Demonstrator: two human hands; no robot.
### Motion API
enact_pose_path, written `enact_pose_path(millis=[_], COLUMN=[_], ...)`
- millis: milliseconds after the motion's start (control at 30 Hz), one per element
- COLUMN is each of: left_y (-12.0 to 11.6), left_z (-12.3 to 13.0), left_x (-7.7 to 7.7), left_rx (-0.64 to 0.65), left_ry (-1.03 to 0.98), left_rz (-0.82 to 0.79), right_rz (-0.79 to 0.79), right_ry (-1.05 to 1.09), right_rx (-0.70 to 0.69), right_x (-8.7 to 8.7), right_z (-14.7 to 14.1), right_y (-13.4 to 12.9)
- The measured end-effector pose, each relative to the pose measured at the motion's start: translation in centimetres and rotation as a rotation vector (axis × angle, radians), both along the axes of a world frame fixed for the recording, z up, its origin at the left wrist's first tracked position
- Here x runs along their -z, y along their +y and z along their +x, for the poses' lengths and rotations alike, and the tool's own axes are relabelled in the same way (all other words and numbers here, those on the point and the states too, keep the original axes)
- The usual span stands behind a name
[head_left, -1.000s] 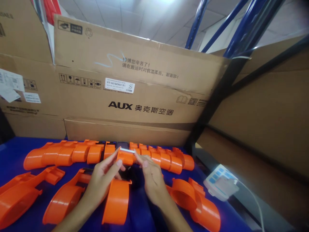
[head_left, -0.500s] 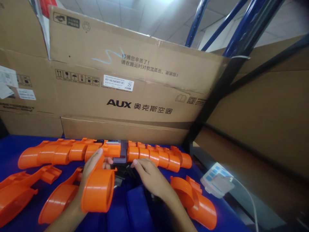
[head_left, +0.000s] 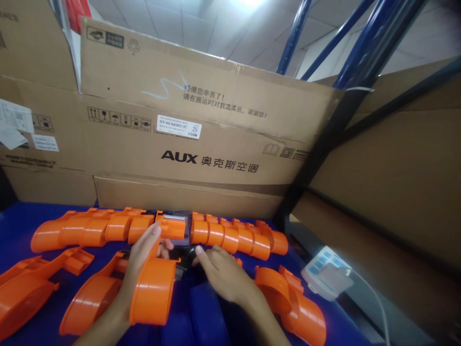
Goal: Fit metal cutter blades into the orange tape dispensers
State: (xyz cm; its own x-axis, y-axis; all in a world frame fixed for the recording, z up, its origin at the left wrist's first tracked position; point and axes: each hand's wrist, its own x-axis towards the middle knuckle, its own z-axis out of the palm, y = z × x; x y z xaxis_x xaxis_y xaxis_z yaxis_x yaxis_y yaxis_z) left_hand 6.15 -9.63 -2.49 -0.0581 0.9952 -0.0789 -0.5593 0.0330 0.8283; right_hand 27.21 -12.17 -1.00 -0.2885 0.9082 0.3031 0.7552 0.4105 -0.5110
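My left hand (head_left: pixel 143 250) is closed around an orange plastic part (head_left: pixel 153 290), which has a wide open ring at its lower end and a narrow blocky head at the top. Its ring hangs down in front of my wrist. Close beside it on the right is my right hand (head_left: pixel 219 271), with thumb and fingers pinched together near some small black pieces (head_left: pixel 185 254). What lies between those fingertips is too dark to make out. Behind the held part's head stands a dark grey device (head_left: pixel 186 226), partly hidden.
Rows of orange ring parts (head_left: pixel 223 235) line the back of the blue table surface (head_left: pixel 21 211). More orange parts (head_left: pixel 306 315) lie at right and at left. A white power strip (head_left: pixel 326 274) with a cable sits at the right edge. A cardboard box (head_left: pixel 216 134) walls the back.
The orange part in my left hand has moved slightly right and down. My right thumb has come a little closer to the left hand. The view has shifted slightly.
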Motion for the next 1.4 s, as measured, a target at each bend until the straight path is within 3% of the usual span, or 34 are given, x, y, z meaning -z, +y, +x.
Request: enact_pose_path(millis=[200,300,400,633,767,1067,1400], left_y=[-0.5,-1.0,-1.6,-2.2,-2.4,-2.7,-2.3], left_z=[0.9,1.4,1.7,1.9,2.0,2.0,2.1], left_x=[-0.5,-0.2,0.2,0.0,0.1,0.6,1.7], left_rx=[-0.018,-0.024,0.049,0.189,0.219,0.233,0.23], left_ry=[0.083,0.148,0.237,0.343,0.358,0.383,0.271], left_rz=[0.013,0.085,0.146,0.234,0.255,0.27,0.203], right_rz=[0.112,0.264,0.412,0.529,0.544,0.457,0.46], right_ry=[0.041,0.26,0.463,0.333,0.314,0.328,0.308], right_rx=[0.0,0.081,0.111,-0.054,-0.022,-0.112,-0.127], right_x=[-0.6,-0.5,-0.4,-1.2,-0.9,-0.5,-0.1], right_z=[0.6,0.8,0.5,-0.1,-0.2,-0.4,-0.6], right_y=[1.1,1.5,1.2,0.1,0.1,0.0,0.0])
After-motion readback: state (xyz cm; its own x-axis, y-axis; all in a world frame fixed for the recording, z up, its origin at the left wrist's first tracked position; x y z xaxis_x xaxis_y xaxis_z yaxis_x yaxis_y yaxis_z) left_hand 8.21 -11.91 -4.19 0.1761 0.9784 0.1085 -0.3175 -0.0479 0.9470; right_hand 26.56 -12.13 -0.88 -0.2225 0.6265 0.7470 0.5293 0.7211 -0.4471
